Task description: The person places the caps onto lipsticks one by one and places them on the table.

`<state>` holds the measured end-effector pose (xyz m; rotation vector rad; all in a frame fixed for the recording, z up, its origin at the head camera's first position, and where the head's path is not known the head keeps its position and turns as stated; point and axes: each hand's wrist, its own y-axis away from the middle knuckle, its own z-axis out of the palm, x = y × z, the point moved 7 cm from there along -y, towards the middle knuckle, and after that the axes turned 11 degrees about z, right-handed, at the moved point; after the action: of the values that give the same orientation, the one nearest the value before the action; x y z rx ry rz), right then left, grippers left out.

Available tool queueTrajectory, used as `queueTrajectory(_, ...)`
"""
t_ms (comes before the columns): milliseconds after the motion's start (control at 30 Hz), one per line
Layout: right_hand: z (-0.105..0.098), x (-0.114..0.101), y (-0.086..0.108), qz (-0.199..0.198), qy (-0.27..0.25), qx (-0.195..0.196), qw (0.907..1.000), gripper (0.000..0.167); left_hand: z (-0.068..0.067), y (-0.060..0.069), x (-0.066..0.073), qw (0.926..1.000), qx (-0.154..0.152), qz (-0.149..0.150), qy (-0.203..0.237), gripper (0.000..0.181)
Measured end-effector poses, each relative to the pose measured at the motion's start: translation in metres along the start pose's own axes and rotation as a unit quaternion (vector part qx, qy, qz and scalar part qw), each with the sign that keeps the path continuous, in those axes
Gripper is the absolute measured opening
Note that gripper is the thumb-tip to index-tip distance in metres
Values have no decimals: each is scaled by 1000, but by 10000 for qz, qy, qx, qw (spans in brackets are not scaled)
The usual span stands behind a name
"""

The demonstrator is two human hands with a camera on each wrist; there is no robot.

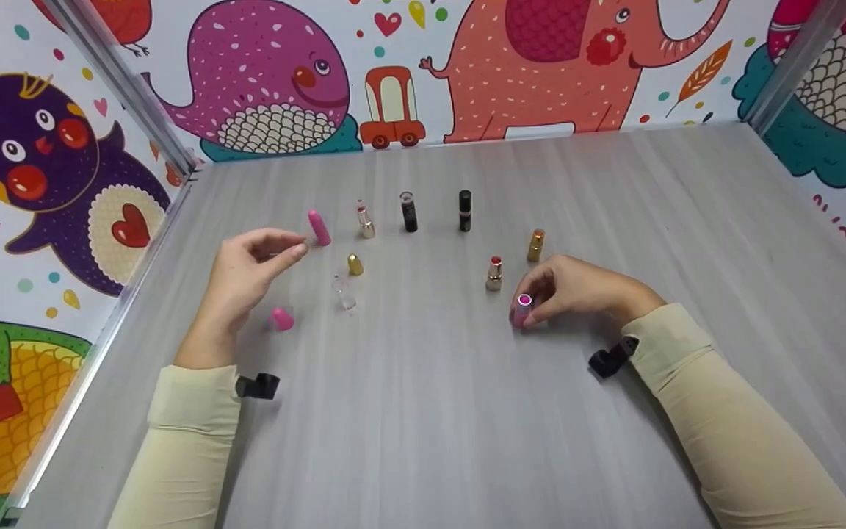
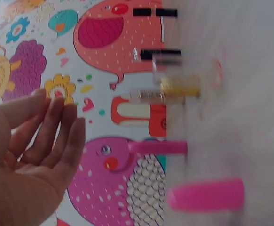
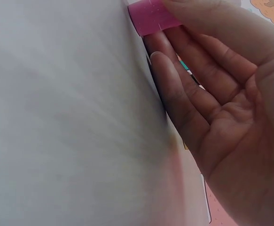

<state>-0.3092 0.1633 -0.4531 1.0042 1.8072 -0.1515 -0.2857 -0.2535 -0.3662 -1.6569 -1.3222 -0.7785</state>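
Note:
In the head view my right hand (image 1: 577, 290) pinches a pink lipstick tube (image 1: 523, 311) at the table's right side; the right wrist view shows its pink base (image 3: 153, 18) between thumb and fingers. Just behind stand a red lipstick (image 1: 494, 273) and a gold one (image 1: 535, 245). My left hand (image 1: 247, 272) is raised at the left, thumb and fingers apart in the left wrist view, holding nothing. Near it are a tall pink cap (image 1: 319, 228), a short pink cap (image 1: 282, 319), a gold cap (image 1: 355, 264) and a clear cap (image 1: 344, 292).
Farther back on the grey table (image 1: 408, 411) stand a pale lipstick (image 1: 366, 220), a black tube with a clear top (image 1: 409, 212) and a black tube (image 1: 465, 211). Cartoon-printed panels with metal edges (image 1: 122, 81) border the table at the back and sides.

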Motion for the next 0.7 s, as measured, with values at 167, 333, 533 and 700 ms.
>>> queueTrajectory(167,0,-2,0,36,-29,-18,10000,23,-21,6,-33,9998,-147,-101,81,43)
queueTrajectory(333,-3,0,1,106,36,55,9999,23,-31,11,-62,9976,-507,-220,422,46)
queueTrajectory(533,-4,-1,2,97,80,68,9999,23,-30,20,-82,9902,-1070,-179,875,44)
queueTrajectory(700,-2,1,1,118,63,76,9999,23,-29,29,-93,9859,-1412,-302,849,50)
